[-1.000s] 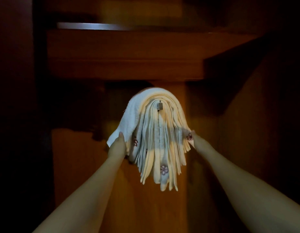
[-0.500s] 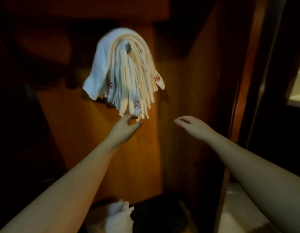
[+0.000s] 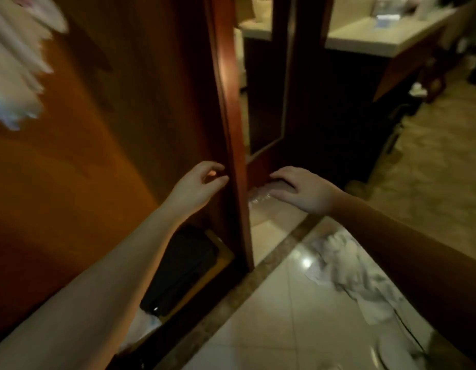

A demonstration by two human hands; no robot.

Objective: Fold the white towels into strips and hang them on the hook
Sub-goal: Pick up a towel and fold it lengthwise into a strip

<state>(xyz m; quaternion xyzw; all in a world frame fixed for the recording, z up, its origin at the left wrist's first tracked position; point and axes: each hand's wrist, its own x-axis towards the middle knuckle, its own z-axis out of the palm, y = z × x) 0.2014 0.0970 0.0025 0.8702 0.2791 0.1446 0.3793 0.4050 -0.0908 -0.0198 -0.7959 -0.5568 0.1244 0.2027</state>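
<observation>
The folded white towels (image 3: 15, 68) hang in a blurred bunch at the far upper left, against the wooden wardrobe wall; the hook is out of view. My left hand (image 3: 198, 184) hovers inside the wardrobe beside the door frame, fingers loosely curled, holding nothing. My right hand (image 3: 302, 190) is stretched out low on the other side of the frame, fingers relaxed and pointing left, empty. A crumpled white towel (image 3: 349, 276) lies on the shiny tiled floor under my right forearm.
The red-brown wooden door frame (image 3: 231, 129) stands upright between my hands. A dark bag (image 3: 183, 268) sits on the wardrobe floor, with white cloth (image 3: 146, 324) in front of it. A pale counter (image 3: 386, 33) runs at the upper right above a beige floor.
Both hands let go of the hanging towels and dropped away. The view swung right and down, so the towels slid to the upper left and the floor came into sight.
</observation>
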